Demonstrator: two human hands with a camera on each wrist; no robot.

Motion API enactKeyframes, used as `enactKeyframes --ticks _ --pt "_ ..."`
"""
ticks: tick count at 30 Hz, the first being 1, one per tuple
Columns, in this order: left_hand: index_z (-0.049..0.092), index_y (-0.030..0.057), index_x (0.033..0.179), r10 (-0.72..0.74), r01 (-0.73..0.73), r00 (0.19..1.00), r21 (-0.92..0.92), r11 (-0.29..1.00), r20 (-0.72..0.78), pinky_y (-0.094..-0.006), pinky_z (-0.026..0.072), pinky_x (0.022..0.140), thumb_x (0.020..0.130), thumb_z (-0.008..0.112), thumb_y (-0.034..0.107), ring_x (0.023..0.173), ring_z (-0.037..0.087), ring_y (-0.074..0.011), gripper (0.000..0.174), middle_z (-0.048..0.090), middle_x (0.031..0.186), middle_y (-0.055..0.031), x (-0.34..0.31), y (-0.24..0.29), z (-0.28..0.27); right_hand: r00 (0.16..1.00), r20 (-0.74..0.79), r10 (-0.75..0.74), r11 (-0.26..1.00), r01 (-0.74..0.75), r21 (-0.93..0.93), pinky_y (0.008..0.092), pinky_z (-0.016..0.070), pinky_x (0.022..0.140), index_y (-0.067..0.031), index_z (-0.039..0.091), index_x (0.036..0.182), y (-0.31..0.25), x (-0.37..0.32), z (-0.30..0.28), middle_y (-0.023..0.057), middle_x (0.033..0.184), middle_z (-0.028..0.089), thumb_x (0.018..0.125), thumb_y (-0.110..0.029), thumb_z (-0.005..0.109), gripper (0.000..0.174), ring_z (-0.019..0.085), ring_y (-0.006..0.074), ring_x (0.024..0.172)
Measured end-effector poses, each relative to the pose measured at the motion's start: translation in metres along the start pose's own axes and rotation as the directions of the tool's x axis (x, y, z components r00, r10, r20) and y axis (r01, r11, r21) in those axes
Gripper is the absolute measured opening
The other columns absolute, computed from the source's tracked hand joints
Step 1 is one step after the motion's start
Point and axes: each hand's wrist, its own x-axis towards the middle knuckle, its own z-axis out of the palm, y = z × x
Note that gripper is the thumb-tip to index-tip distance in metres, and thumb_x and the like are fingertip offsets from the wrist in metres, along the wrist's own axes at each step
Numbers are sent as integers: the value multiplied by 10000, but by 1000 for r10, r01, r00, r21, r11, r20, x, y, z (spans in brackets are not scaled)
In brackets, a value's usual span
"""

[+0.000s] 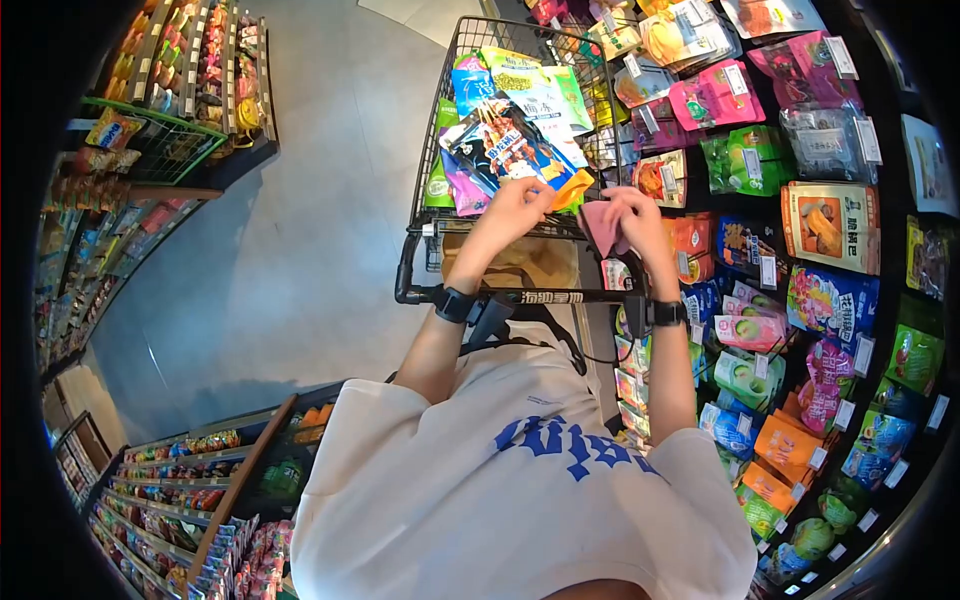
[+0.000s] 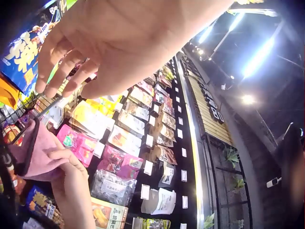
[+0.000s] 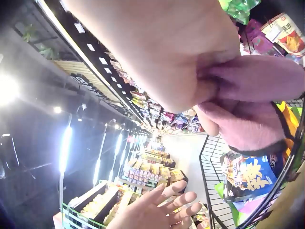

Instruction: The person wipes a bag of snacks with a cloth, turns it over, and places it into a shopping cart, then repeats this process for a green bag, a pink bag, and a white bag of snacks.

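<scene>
A pink cloth with a dark edge [image 1: 600,228] hangs from my right hand [image 1: 642,222], pinched at the right end of the cart's near rim. In the right wrist view the folded cloth [image 3: 252,126] spreads from under the palm. My left hand [image 1: 512,212] hovers at the near rim with loosely bent fingers; the left wrist view shows nothing in that hand [image 2: 90,47]. Just beyond it, a dark blue snack bag [image 1: 515,140] lies on a pile of colorful packets in the black wire shopping cart [image 1: 425,165].
The cart's handlebar [image 1: 540,296] crosses below my forearms. Hanging snack packets [image 1: 830,230] line a rack close on the right. On the left stand more shelves [image 1: 190,60] and a green-rimmed basket [image 1: 180,145], with grey floor [image 1: 300,200] between.
</scene>
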Motion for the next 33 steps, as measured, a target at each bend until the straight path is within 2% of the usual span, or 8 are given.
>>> enactKeyframes --ticks 2,8,13,16,22,25,29,33 --pt "652 -41 1071 -71 59 997 282 958 35 -268 526 706 954 589 194 766 640 -125 269 681 907 -80 14 5 -10 1000 28 11 1000 -10 -28 314 511 782 -9 674 1002 22 23 10 138 1038 677 773 49 461 319 656 229 865" --pt "640 57 1099 -325 324 902 -50 945 -286 -249 482 729 957 543 287 852 603 -110 288 655 971 -12 46 -11 -31 973 154 173 959 -130 -253 337 483 916 -27 629 1213 34 80 28 199 1137 673 796 -115 542 434 645 272 1049" --pt "593 83 1177 -443 439 869 -71 896 -220 -354 462 854 898 595 405 1045 552 -162 426 619 1077 -48 60 -39 -25 900 202 386 894 -419 159 328 478 923 111 509 1307 80 113 51 236 1193 643 805 -294 676 667 625 274 1092" --pt "649 58 900 -390 355 896 -181 917 -215 -257 297 439 918 570 247 515 462 -70 206 562 675 40 71 -49 -5 917 221 331 943 -310 -122 338 511 863 65 584 1259 89 120 53 203 1097 688 792 -290 706 599 668 263 999" --pt "393 55 1306 -445 365 855 -300 881 -266 -310 499 619 830 750 460 854 592 -135 720 612 1039 -83 73 -34 5 995 -43 -91 967 78 -244 407 543 741 -56 749 985 32 76 49 143 931 697 793 -142 692 218 688 318 823" --pt "112 32 1478 -141 -47 951 -578 815 -276 -355 508 925 843 771 383 1133 598 -253 980 469 1380 -201 70 -16 25 971 65 -229 871 235 -431 388 522 706 -92 706 1121 -49 30 42 114 924 614 823 -66 640 306 649 315 802" --pt "538 15 1282 -91 -67 971 -617 784 -221 -319 494 934 890 710 154 1087 618 -169 450 634 1217 -74 42 26 28 943 123 -308 917 329 -224 360 530 742 -71 672 1183 -92 -7 30 103 1018 613 835 -109 684 350 656 294 816" --pt "506 6 1299 -82 31 995 -574 818 -64 -334 497 964 879 679 117 1110 610 -197 468 618 1219 -108 24 51 15 963 17 -269 962 268 59 295 510 731 5 706 1022 -105 -31 -5 84 911 653 857 -38 681 173 645 181 815"
